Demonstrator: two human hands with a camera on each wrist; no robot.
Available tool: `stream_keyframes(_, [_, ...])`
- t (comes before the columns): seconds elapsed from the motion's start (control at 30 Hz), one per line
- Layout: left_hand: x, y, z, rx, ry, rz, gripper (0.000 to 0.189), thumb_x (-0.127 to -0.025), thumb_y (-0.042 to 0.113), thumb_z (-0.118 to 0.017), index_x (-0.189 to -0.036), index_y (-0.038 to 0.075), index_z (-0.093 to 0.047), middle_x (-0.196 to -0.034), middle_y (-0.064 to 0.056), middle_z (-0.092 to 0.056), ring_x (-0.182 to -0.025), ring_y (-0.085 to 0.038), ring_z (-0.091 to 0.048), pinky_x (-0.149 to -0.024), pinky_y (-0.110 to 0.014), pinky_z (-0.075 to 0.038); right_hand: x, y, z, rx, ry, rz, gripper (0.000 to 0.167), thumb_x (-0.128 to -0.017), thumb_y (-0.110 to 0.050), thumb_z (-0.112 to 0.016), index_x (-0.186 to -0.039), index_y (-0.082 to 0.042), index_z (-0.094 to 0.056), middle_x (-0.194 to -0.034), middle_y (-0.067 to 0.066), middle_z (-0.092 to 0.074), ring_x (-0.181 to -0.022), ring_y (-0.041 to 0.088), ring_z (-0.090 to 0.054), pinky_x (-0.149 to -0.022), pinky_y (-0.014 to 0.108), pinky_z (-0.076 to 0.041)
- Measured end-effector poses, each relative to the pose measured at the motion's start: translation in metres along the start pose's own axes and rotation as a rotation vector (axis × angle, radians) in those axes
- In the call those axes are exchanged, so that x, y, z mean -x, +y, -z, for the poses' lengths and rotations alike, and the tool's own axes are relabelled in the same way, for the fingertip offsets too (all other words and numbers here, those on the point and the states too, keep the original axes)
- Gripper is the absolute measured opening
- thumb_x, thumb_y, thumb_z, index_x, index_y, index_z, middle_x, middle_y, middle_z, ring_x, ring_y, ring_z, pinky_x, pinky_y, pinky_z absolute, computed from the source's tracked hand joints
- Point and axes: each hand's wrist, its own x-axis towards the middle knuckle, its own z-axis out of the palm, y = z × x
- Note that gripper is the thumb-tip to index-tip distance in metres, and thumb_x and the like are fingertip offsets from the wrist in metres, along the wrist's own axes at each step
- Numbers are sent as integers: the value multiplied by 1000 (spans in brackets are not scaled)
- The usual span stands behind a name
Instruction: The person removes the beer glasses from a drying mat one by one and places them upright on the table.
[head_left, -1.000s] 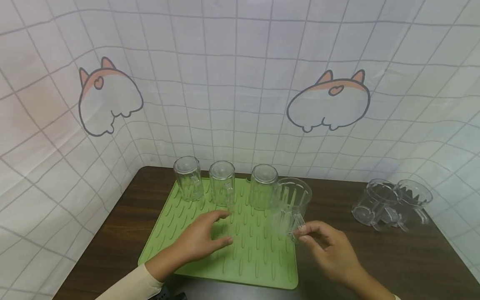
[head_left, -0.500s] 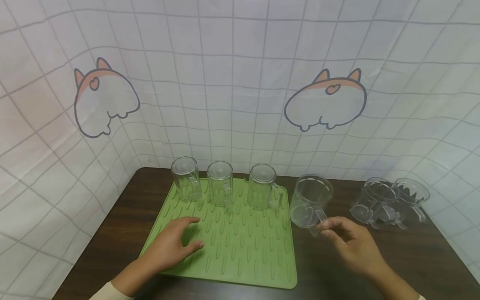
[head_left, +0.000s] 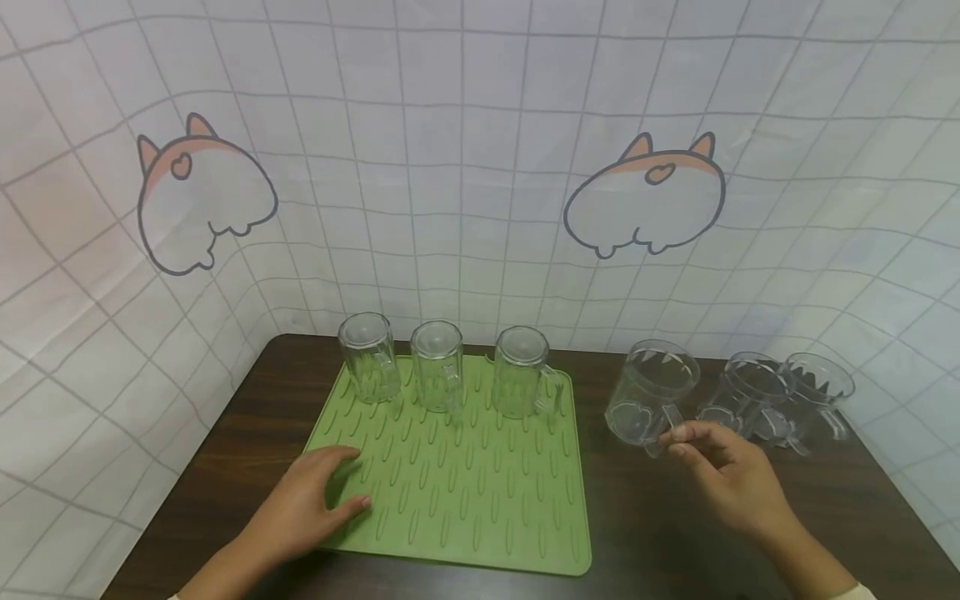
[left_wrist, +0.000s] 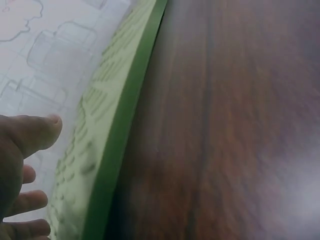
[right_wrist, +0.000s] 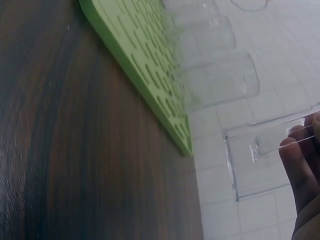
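My right hand (head_left: 731, 475) pinches the handle of a clear mug (head_left: 651, 392), which is rim up over the dark table to the right of the green mat. In the right wrist view the fingers (right_wrist: 295, 165) close on that handle. Three more clear mugs stand upside down in a row along the back of the green mat (head_left: 465, 500): a left one (head_left: 369, 358), a middle one (head_left: 437, 367) and a right one (head_left: 521, 371). Over the mat's left front part, my left hand (head_left: 303, 500) holds nothing, thumb and fingers spread apart.
Two other clear mugs stand rim up at the right, one (head_left: 750, 387) close beside the held mug and one (head_left: 817, 396) behind it to the right. A white gridded curtain (head_left: 465, 208) hangs behind the dark wooden table (head_left: 675, 533).
My right hand has carried the mug from the mat's right side rightward toward the two rim-up mugs. My left hand has drawn back to the left and toward me.
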Motion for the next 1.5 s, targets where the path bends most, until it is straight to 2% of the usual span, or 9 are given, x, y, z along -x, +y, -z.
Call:
stream_keyframes(0.3, [16,-13,4,-19,11,-8,70,-83,42,-86,-138,7,-60,-138,-14,-58,-131,-44,-47,-102,-70,-36,-3,14,9,42,-31,-39,14,-98,1,-67,-105,-11,-66,-107,0,-74,-94,1,-68,-79,17,-54])
stream_keyframes(0.53, [24,-21,8,-37,-14,45,81,-82,58,-81,-141,9,-58,-145,-19,-50,-134,-47,-41,-96,-75,-34,-6,23,14,39,-17,-41,12,-99,1,-66,-105,-9,-66,-106,2,-73,-97,-2,-67,-80,14,-53])
stream_keyframes(0.73, [32,-28,13,-50,-21,86,90,-79,65,-79,-144,8,-54,-149,-25,-44,-135,-51,-37,-95,-78,-30,-7,31,17,80,-14,-58,10,-99,-2,-66,-105,-11,-66,-107,2,-75,-96,-4,-66,-77,14,-53])
stream_keyframes(1.03, [41,-41,18,-90,-67,124,108,-74,77,-74,-150,5,-45,-154,-28,-36,-137,-56,-31,-92,-82,-28,-7,43,21,68,-19,-73,11,-98,-1,-67,-106,-8,-66,-107,6,-74,-95,-4,-67,-78,14,-53])
stream_keyframes(1.3, [45,-49,16,-139,-144,157,119,-73,84,-67,-153,1,-40,-154,-31,-34,-137,-58,-29,-89,-83,-31,-6,51,26,130,-37,-138,7,-101,-9,-66,-108,-12,-67,-110,7,-75,-89,4,-70,-62,24,-53])
stream_keyframes(1.5, [43,-50,15,-142,-166,165,119,-74,83,-68,-154,0,-38,-155,-32,-33,-138,-58,-28,-90,-83,-30,-5,56,25,124,-41,-140,6,-101,-5,-65,-107,-8,-66,-109,10,-74,-92,-2,-68,-73,15,-52])
